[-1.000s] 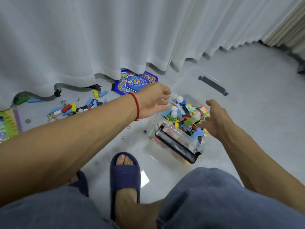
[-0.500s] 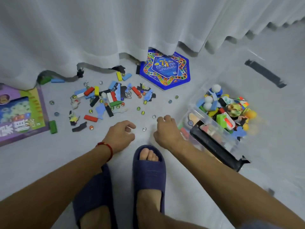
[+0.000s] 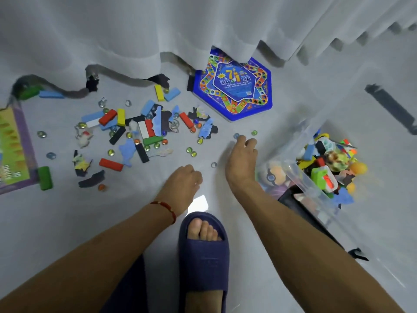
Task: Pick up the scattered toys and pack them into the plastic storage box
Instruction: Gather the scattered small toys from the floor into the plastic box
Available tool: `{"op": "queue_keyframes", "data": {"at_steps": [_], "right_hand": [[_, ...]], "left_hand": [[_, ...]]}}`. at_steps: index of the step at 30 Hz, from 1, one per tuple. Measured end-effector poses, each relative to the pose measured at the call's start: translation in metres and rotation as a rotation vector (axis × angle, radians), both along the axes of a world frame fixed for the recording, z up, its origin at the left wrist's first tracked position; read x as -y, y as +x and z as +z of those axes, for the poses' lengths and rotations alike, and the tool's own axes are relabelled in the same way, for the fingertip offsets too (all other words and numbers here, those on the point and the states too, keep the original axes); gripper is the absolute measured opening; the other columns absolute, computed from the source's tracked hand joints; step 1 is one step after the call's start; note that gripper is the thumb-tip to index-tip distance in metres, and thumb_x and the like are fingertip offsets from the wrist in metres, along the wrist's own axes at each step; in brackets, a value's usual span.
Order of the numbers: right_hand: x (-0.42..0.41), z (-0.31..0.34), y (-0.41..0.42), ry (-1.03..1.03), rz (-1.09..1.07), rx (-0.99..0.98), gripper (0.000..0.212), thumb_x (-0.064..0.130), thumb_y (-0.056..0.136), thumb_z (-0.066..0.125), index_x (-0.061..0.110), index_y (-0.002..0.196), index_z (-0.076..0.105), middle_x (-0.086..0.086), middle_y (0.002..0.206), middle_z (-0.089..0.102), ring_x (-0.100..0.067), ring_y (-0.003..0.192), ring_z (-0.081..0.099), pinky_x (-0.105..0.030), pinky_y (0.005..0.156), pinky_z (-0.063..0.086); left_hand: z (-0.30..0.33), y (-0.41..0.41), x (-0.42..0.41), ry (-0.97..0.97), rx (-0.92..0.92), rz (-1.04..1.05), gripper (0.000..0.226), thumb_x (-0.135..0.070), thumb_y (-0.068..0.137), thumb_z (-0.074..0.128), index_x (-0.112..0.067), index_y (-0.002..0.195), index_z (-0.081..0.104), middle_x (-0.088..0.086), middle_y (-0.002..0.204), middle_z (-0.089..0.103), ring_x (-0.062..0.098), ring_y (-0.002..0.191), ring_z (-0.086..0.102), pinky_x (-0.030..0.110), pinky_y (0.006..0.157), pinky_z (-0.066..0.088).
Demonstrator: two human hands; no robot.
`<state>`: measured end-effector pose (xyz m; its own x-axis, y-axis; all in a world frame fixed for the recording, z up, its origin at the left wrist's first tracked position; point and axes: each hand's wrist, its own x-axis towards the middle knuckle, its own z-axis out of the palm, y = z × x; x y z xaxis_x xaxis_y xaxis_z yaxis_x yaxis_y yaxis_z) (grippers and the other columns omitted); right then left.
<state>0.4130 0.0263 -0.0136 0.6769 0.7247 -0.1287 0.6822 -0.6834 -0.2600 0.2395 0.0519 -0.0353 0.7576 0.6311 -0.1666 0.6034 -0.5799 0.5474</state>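
Scattered toys lie on the grey floor: coloured wooden blocks (image 3: 107,116), foam puzzle pieces (image 3: 127,150) and several glass marbles (image 3: 189,150). The clear plastic storage box (image 3: 316,188) stands at the right, full of mixed toys. My left hand (image 3: 184,184) hovers low over the floor with its fingers curled, and a small glassy marble seems pinched at its fingertips. My right hand (image 3: 241,159) reaches forward beside the box, its fingertips down on the floor next to a blue marble (image 3: 236,135). A green marble (image 3: 254,132) lies just beyond, and a clear marble (image 3: 213,164) lies between my hands.
A blue hexagonal game board (image 3: 234,86) lies partly under the white curtain (image 3: 158,30). A green and purple game box (image 3: 13,150) sits at the left edge. The box's black latch strip (image 3: 392,107) lies far right. My slippered foot (image 3: 203,249) is below my hands.
Both hands left the box and came down to the floor near the marbles. Since half a second ago my right hand has stretched forward to the blue marble.
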Motion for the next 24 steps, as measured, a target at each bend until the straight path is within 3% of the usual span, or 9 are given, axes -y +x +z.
{"op": "queue_keyframes", "data": {"at_steps": [3,8,12,18,24], "right_hand": [[-0.027,-0.005,0.007,0.123,-0.210,-0.181,0.051,0.004,0.099,0.045,0.022,0.145,0.034,-0.008,0.152,0.025,-0.028,0.126,0.038,-0.031,0.094,0.037],[-0.054,-0.019,0.023,0.040,-0.021,-0.075,0.044,0.005,0.093,0.059,0.009,0.136,0.047,-0.013,0.137,0.045,-0.029,0.118,0.045,-0.038,0.099,0.046],[-0.055,-0.018,0.040,0.106,-0.109,-0.070,0.041,0.003,0.093,0.059,0.006,0.133,0.049,-0.013,0.135,0.048,-0.026,0.120,0.047,-0.037,0.101,0.047],[-0.049,-0.012,0.072,0.215,-0.466,0.033,0.035,0.003,0.096,0.052,0.002,0.131,0.052,-0.017,0.132,0.048,-0.031,0.114,0.054,-0.033,0.093,0.042],[-0.053,-0.023,0.088,0.093,-0.459,-0.014,0.029,0.003,0.098,0.047,0.000,0.124,0.061,-0.018,0.126,0.051,-0.033,0.112,0.055,-0.034,0.091,0.044]], "left_hand": [[0.007,-0.018,-0.002,-0.120,0.128,0.185,0.008,-0.012,0.090,0.065,-0.012,0.097,0.068,0.004,0.095,0.057,0.017,0.085,0.054,0.027,0.077,0.046],[0.019,-0.048,-0.013,-0.109,0.124,0.242,0.004,-0.011,0.088,0.066,-0.012,0.091,0.069,0.003,0.091,0.058,0.012,0.078,0.050,0.022,0.073,0.038],[0.017,-0.051,-0.019,-0.102,0.124,0.339,0.004,-0.010,0.089,0.066,-0.011,0.090,0.069,0.005,0.091,0.060,0.014,0.074,0.052,0.023,0.071,0.041],[0.022,-0.042,-0.013,-0.112,0.150,0.376,0.004,-0.010,0.087,0.069,-0.011,0.091,0.070,0.005,0.089,0.059,0.013,0.073,0.052,0.025,0.070,0.043],[0.029,-0.055,-0.015,-0.100,0.172,0.419,0.003,-0.013,0.087,0.069,-0.015,0.089,0.069,0.001,0.088,0.060,0.008,0.072,0.052,0.014,0.066,0.040]]}}
